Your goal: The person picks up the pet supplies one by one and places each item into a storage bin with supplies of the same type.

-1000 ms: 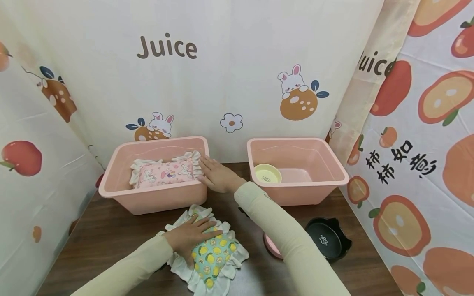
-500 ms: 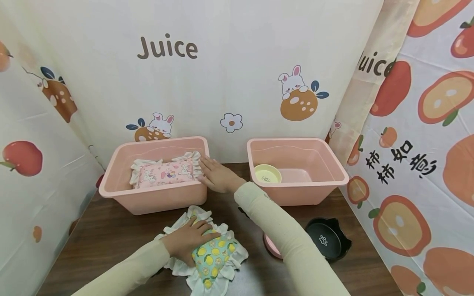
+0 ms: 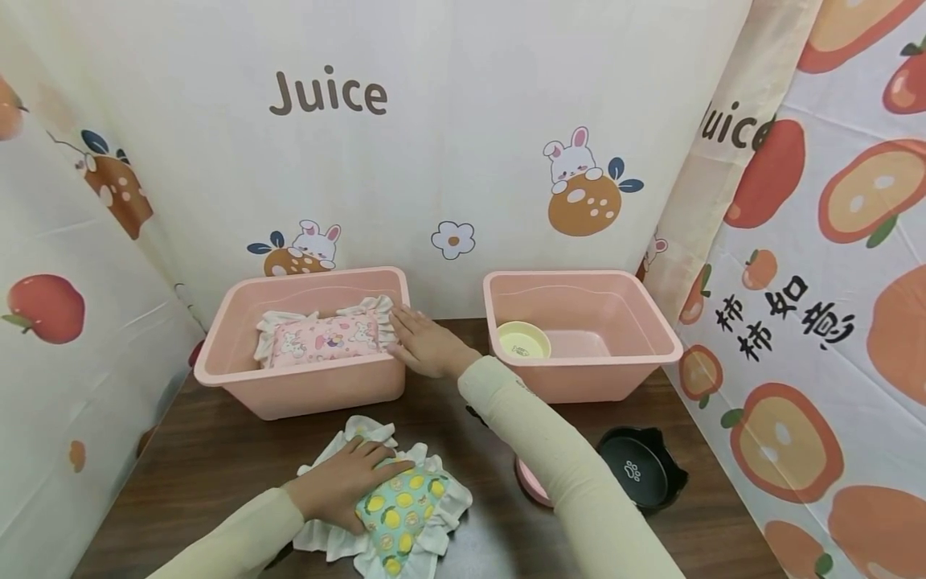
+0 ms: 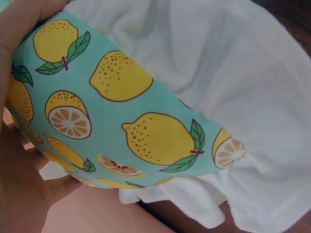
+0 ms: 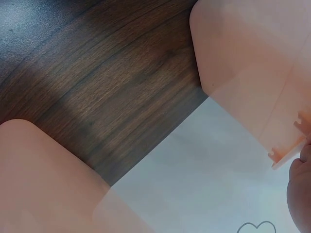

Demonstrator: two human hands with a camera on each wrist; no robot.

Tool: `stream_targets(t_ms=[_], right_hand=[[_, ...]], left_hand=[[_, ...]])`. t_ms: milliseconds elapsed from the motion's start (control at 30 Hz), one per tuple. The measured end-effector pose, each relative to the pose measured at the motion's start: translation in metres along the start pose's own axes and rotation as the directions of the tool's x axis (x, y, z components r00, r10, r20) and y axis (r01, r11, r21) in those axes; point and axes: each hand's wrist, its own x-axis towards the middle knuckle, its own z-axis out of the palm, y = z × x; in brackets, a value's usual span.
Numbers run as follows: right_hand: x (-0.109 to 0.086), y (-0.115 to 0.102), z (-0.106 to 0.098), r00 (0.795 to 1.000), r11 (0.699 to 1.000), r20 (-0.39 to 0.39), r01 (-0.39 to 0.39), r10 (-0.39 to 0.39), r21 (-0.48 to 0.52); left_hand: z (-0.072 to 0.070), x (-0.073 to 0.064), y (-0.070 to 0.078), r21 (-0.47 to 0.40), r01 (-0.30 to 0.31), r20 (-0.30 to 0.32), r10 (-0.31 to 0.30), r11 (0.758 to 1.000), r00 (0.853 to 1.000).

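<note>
In the head view, my left hand (image 3: 346,482) grips a small mint-green lemon-print pillow (image 3: 401,511) with white frills. Thumb and fingers spread across it; the left wrist view shows the pillow (image 4: 131,107) between them. Whether it touches the table cannot be told. My right hand (image 3: 430,344) rests with straight fingers on the right end rim of the left pink bin (image 3: 311,390). Inside that bin lies a pink pillow (image 3: 325,338) with white frills, beside my fingertips. Only part of my right hand (image 5: 300,189) shows at the edge of the right wrist view.
A second pink bin (image 3: 579,378) stands to the right, holding a yellow bowl (image 3: 522,341). In front of it sits a black cat-ear bowl (image 3: 640,470). A pink bowl (image 3: 534,482) is partly hidden by my right sleeve. Printed curtains surround the wooden table (image 3: 210,474).
My left hand has moved left and slightly toward me, taking the lemon-print pillow along. The right hand and both bins have stayed in place.
</note>
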Motion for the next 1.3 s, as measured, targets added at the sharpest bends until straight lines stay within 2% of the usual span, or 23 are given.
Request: stream_targets(t_ms=[267, 467, 767, 933, 1300], right_hand=[[0.0, 0.0, 0.0, 1.0, 1.0, -0.004, 0.006, -0.006, -0.004], [-0.001, -0.001, -0.002, 1.0, 1.0, -0.006, 0.006, -0.006, 0.013], [-0.001, -0.001, -0.003, 1.0, 1.0, -0.006, 0.012, -0.012, 0.024], [-0.001, -0.001, -0.003, 1.0, 1.0, 0.01, 0.0, 0.0, 0.027], [-0.001, -0.003, -0.004, 1.0, 0.999, 0.015, -0.008, 0.007, 0.053]], left_hand=[[-0.007, -0.015, 0.002, 0.004, 0.046, -0.026, -0.046, 0.999, 0.999], [-0.019, -0.028, 0.004, -0.006, 0.096, -0.033, -0.096, 0.995, 0.995], [-0.025, -0.049, 0.0, -0.006, 0.151, -0.116, -0.151, 0.988, 0.982], [-0.038, -0.057, -0.004, -0.012, 0.2, -0.163, -0.199, 0.98, 0.966], [-0.073, -0.072, -0.007, -0.018, 0.291, -0.278, -0.285, 0.956, 0.918]])
